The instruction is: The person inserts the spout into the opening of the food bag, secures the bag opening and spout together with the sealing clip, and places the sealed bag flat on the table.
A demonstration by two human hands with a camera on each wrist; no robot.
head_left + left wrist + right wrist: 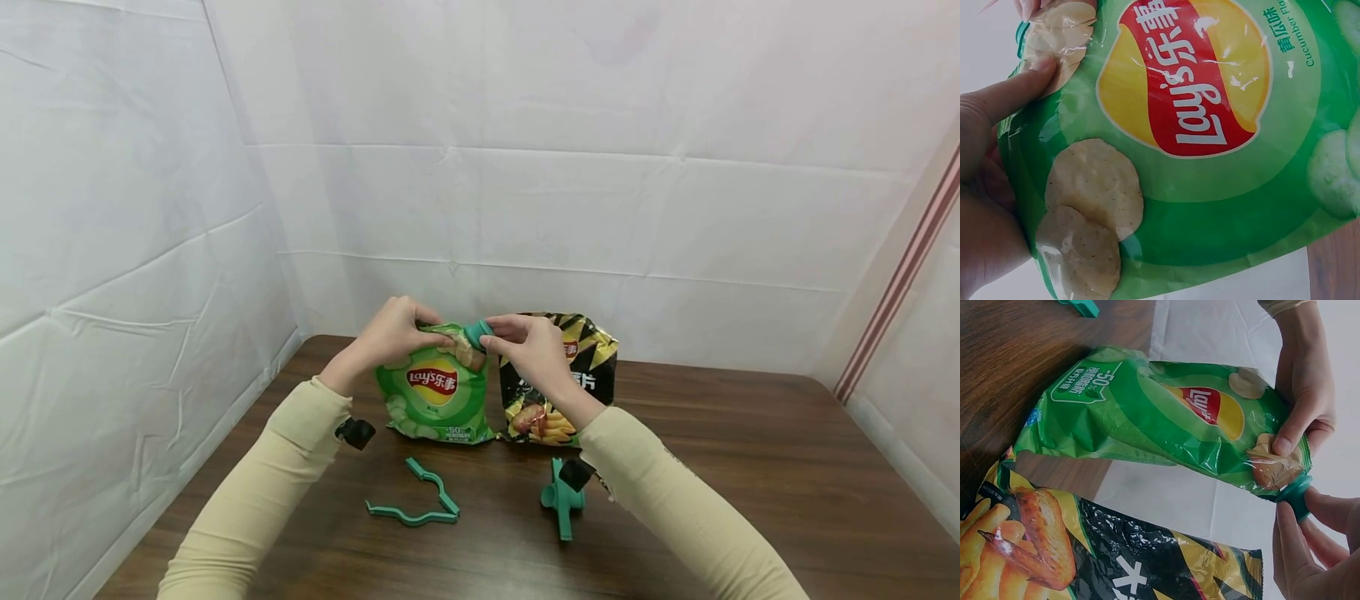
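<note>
A green Lay's chip bag [431,412] stands upright at the back of the table. My left hand [397,333] pinches its top edge, the thumb pressed on the printed front as the left wrist view shows. At the bag's upper right corner, my right hand [536,346] pinches a round teal cap-like piece [1295,497] between thumb and fingers. This piece sits right at the bag's top edge in the right wrist view. A black and yellow chip bag [517,396] stands just behind the right hand and wrist, partly hidden by them.
Nearer on the brown wooden table [720,467] lies a teal bag clip [448,502], spread open in a bent shape. To its right, a straight teal clip [564,508] with a round part lies near the right sleeve. White sheeting [480,208] hangs behind the table.
</note>
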